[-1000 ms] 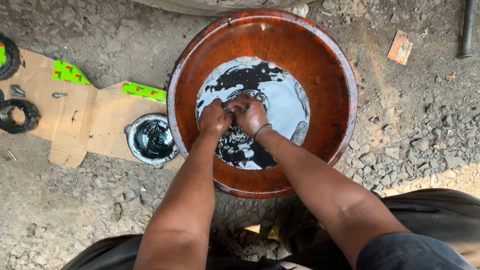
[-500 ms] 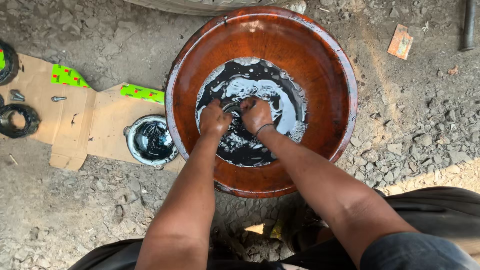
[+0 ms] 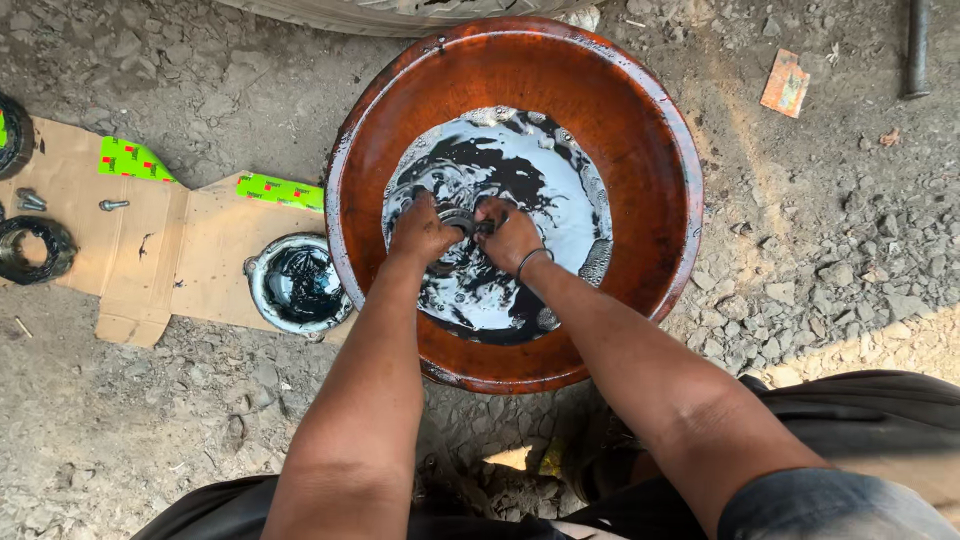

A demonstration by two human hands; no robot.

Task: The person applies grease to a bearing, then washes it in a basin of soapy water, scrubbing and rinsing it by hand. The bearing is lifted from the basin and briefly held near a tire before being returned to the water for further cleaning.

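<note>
A wide rust-brown metal basin (image 3: 650, 130) sits on gravel and holds dark, oily liquid (image 3: 540, 170) with a bright sheen. My left hand (image 3: 420, 232) and my right hand (image 3: 510, 238) meet in the middle of the liquid, both gripping a small round metal ring-like part (image 3: 460, 222) that is partly submerged. A thin band circles my right wrist. The fingertips are hidden in the liquid.
A greasy round metal cap (image 3: 297, 283) lies left of the basin on flattened cardboard (image 3: 190, 250). Bolts (image 3: 112, 205) and a black ring part (image 3: 30, 250) rest at the far left. A tyre edge (image 3: 400, 12) borders the top, a metal rod (image 3: 915, 45) at the top right.
The hands have shifted slightly within the basin while working the part. The dark liquid has swirled and spread across the bright surface.
</note>
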